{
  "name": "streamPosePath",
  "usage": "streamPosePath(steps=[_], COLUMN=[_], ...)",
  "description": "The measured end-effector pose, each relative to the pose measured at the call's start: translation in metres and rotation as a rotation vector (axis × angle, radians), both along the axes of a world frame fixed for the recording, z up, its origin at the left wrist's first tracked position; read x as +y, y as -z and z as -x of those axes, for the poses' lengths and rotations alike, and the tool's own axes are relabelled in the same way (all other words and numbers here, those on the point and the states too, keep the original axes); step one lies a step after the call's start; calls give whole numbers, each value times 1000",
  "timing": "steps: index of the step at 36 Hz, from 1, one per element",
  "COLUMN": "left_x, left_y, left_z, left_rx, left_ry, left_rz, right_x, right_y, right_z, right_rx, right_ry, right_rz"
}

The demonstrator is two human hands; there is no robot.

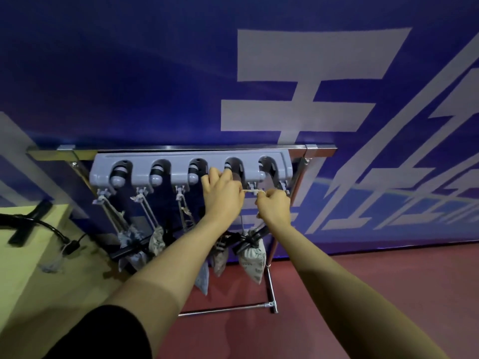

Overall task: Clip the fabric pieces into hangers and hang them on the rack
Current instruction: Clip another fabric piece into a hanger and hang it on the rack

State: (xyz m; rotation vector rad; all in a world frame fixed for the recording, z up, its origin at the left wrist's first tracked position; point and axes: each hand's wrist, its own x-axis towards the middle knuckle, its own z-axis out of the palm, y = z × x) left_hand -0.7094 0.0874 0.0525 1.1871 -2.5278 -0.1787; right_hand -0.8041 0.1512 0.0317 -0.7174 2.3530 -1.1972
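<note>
While both arms reach up to the grey holder [191, 167] fixed under the steel top bar of the rack [181, 149], the two hands meet at its front lower edge, between the fourth and fifth slots. The left hand [223, 195] has its fingers spread loosely over the holder's edge by the fourth slot, while thumb and forefinger pinch one end of a thin pale loop of cord [251, 190]. The right hand [274, 207] is curled into a fist just beside it, pinching the other end of the same cord, so the cord runs taut between the two hands right at a small hook [252, 186] under the holder; whether it is already on the hook cannot be told. A line drops from there to a patterned fabric pouch [252, 257] held in a black clip hanger [250, 239] below the hands. Further pouches [155, 240] hang from the hooks to the left, crowded together at the bottom, their cords slanting. The holder's right edge lies close to the rack's right leg [272, 278], leaving little room there. A pale table [31, 268] stands left of the rack, a black cable [49, 229] on it. Behind everything a blue banner [129, 73] closes off the back; red floor [375, 281] lies open to the right.
</note>
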Motion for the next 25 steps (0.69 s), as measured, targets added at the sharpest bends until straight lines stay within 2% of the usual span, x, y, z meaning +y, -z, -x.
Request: streamPosePath(steps=[6,9,14,18,25], left_x=[7,10,22,28,32], left_y=[10,12,9,-1,-17], left_z=[-6,-18,-52,-89,-179], left_rx=[-81,2,123,169,202], left_ry=[55,57,95,132,12], left_rz=[43,19,-52,-69,-196], right_x=[5,11,19,25,28], right_y=[2,1,-1,-8,-25], right_z=[3,-4,-26,-57,-142], right_rx=[-7,4,64,61,55], right_ry=[-135,-191,-96,-122,-179], right_rz=[-47,-52,-93,-99,-58])
